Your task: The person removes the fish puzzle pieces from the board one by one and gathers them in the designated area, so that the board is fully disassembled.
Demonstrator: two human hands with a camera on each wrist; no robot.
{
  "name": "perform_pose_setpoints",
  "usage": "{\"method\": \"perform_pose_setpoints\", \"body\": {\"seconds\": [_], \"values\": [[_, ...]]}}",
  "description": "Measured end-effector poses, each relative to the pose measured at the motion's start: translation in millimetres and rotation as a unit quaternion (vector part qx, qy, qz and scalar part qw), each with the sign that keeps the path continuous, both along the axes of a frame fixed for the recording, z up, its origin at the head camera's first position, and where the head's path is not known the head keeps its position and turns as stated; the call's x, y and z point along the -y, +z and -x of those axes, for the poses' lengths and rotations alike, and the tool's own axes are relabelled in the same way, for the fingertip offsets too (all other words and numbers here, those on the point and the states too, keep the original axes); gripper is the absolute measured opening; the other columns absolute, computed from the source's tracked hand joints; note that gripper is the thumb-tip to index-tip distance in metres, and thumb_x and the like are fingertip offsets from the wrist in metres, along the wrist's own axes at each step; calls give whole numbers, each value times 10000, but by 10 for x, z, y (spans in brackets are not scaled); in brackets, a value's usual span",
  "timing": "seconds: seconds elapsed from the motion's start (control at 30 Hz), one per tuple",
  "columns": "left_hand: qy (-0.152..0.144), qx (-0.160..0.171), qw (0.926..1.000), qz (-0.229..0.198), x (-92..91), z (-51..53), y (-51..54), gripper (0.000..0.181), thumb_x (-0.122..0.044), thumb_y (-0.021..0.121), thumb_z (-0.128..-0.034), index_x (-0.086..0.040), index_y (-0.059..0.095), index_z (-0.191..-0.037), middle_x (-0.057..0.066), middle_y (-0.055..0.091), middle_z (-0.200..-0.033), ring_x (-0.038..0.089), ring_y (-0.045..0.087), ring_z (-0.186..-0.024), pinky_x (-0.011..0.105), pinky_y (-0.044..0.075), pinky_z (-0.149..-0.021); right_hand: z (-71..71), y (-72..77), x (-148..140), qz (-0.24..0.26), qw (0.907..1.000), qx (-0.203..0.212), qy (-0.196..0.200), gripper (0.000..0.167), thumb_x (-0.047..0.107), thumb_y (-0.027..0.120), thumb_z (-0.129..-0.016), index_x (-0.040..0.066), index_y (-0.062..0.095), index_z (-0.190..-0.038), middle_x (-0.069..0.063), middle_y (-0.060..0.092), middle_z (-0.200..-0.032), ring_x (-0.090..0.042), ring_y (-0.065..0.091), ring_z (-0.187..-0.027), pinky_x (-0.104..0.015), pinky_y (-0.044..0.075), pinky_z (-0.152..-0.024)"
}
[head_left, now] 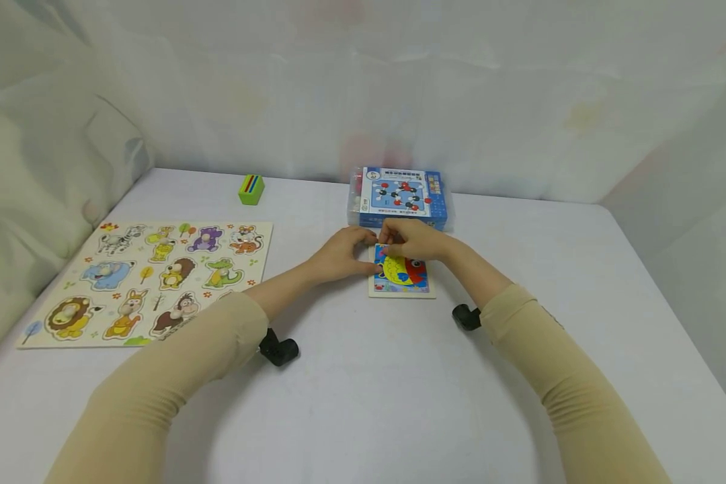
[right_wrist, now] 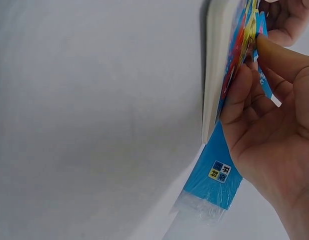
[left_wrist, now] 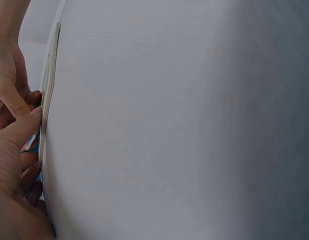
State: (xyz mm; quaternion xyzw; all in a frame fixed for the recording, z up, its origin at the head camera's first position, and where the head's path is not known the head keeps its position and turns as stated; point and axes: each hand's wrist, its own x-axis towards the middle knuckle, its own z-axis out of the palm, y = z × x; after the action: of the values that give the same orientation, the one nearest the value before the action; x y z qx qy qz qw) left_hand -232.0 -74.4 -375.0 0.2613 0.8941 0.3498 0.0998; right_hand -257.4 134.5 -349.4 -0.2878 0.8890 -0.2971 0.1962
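A small wooden fish puzzle (head_left: 401, 294) lies flat on the table, its picture a yellow and red fish on blue. My left hand (head_left: 341, 257) holds the puzzle at its left side and upper left corner, thumb on the edge and fingers curled beside it. From above, my right hand (head_left: 416, 239) pinches a blue puzzle piece (right_wrist: 267, 87) over the puzzle's upper left part. This piece stands tilted off the board in the right wrist view. The right fingertips partly cover the upper part of the picture.
Behind the hands stands a blue molecule-model box (head_left: 399, 196) in clear plastic. A large animal peg puzzle (head_left: 139, 279) lies on the left. Toward the back sits a green block with coloured stripes (head_left: 251, 190). White cloth (head_left: 399, 87) hangs behind the table.
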Motion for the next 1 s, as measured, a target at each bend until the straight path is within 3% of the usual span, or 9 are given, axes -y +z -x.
{"method": "perform_pose_setpoints", "body": {"seconds": [0.43,0.73,1.0], "values": [[42,52,9999,113,-2,5,-2,551,-328,768,-825,-71,618,-1289,128,523,-1427,328,419,-1395,520,329,-1200,-25,72,-14,183,9989,388,-176,176,216,609,-974,76,574,-1073,-80,589,-973,-210,556,-882,-233,478,-754],[-273,-184,9990,287,17,17,-26,514,-337,729,-870,-68,604,-1290,130,508,-1462,326,410,-1414,498,311,-1220,-23,110,-33,434,9969,608,-255,180,218,615,-969,61,568,-1042,-62,538,-917,-198,547,-800,-225,503,-649],[-338,-176,9987,329,20,23,-32,555,-343,714,-880,-65,581,-1342,114,515,-1479,300,410,-1433,477,307,-1232,0,281,-198,940,9910,712,-633,203,226,619,-969,53,563,-1057,-90,608,-942,-254,593,-842,-285,576,-722]]}}
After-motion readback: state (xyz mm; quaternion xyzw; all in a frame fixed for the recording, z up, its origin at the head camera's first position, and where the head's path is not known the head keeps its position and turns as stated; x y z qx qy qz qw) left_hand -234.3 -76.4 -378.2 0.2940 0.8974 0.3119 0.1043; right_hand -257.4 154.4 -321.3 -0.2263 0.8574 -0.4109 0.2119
